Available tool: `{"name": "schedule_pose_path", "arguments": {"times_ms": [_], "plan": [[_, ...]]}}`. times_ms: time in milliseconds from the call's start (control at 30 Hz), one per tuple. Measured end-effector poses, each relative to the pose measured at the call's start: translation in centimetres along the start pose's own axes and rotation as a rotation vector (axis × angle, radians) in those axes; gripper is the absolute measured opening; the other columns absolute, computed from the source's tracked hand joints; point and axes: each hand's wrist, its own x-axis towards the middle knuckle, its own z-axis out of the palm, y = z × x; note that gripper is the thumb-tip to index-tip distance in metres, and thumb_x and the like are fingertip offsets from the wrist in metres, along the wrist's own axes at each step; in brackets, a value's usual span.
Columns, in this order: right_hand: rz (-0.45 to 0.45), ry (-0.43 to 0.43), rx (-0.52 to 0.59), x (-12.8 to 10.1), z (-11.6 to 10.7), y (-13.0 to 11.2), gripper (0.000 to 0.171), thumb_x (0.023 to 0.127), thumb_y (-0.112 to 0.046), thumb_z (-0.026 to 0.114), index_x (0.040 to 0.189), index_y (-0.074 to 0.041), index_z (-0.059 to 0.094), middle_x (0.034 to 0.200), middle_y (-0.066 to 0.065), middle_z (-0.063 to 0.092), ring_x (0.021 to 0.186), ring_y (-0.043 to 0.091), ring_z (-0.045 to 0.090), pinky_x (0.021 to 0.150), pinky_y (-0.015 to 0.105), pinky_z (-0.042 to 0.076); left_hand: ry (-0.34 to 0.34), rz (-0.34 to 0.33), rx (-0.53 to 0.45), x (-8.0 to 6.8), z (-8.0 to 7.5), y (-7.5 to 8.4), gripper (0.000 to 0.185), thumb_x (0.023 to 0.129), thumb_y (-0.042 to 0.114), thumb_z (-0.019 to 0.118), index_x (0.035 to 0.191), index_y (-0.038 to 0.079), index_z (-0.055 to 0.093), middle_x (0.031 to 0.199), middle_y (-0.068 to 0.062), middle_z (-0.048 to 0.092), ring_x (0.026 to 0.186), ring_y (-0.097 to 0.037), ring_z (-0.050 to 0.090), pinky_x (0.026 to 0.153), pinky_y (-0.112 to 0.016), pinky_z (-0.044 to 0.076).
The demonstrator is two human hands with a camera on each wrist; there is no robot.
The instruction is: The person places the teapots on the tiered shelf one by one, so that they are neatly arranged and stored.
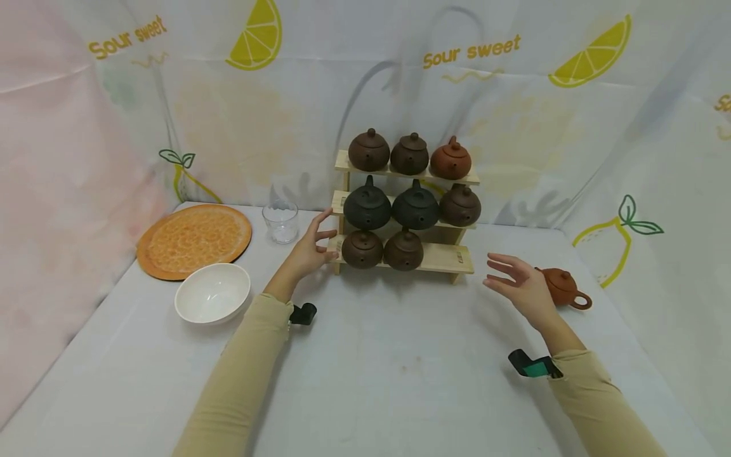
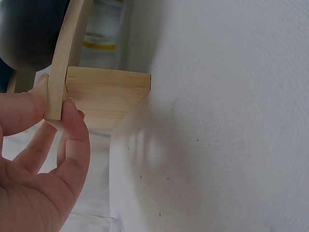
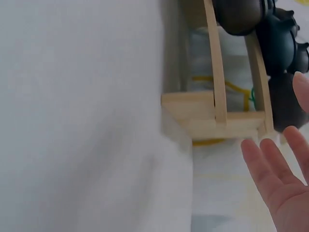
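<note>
A three-tier wooden shelf (image 1: 442, 257) stands at the back of the table. My left hand (image 1: 307, 251) is at its left end; in the left wrist view, thumb and fingers pinch the end of a shelf board (image 2: 57, 92). Two brown teapots (image 1: 403, 251) sit on the bottom tier. Two black teapots (image 1: 415, 206) and a brown teapot (image 1: 460, 206) fill the middle one. Up top are two dark brown teapots (image 1: 368, 152) and a reddish teapot (image 1: 450, 161). My right hand (image 1: 522, 289), fingers spread and holding nothing, hovers right of the shelf, partly covering another reddish teapot (image 1: 561, 287).
On the left lie a round orange mat (image 1: 191, 238) and a white bowl (image 1: 212, 293). A clear glass (image 1: 281, 222) stands between the mat and the shelf. Behind everything hangs a printed cloth (image 1: 354, 70) with lemon patterns.
</note>
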Motion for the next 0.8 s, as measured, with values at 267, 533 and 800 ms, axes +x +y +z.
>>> {"name": "schedule_pose_path", "arguments": {"times_ms": [267, 533, 800], "plan": [[0.001, 0.066, -0.033, -1.2, -2.1, 0.3, 0.047, 0.083, -0.002, 0.069, 0.127, -0.007, 0.056, 0.119, -0.014, 0.055, 0.105, -0.001, 0.055, 0.078, 0.015, 0.045, -0.001, -0.003, 0.008, 0.1, 0.0, -0.1, 0.092, 0.083, -0.011, 0.062, 0.149, 0.029, 0.012, 0.138, -0.020, 0.043, 0.103, -0.040, 0.054, 0.079, -0.039, 0.046], [0.088, 0.124, -0.117, -2.3, -3.9, 0.7, 0.049, 0.083, -0.009, 0.071, 0.130, -0.014, 0.055, 0.114, -0.019, 0.055, 0.102, -0.005, 0.053, 0.081, 0.010, 0.042, -0.004, 0.003, 0.001, 0.0, -0.1, 0.0, 0.092, 0.083, -0.011, 0.062, 0.149, 0.028, 0.012, 0.138, -0.021, 0.042, 0.099, -0.041, 0.055, 0.075, -0.035, 0.047], [0.117, 0.205, -0.010, -3.2, -5.4, 1.7, 0.049, 0.081, -0.002, 0.070, 0.125, -0.019, 0.058, 0.109, -0.019, 0.058, 0.099, -0.006, 0.055, 0.077, 0.007, 0.041, -0.014, -0.004, 0.000, -0.1, -0.1, 0.3, 0.091, 0.083, -0.011, 0.061, 0.149, 0.026, 0.011, 0.138, -0.022, 0.041, 0.097, -0.039, 0.056, 0.074, -0.034, 0.048]]}}
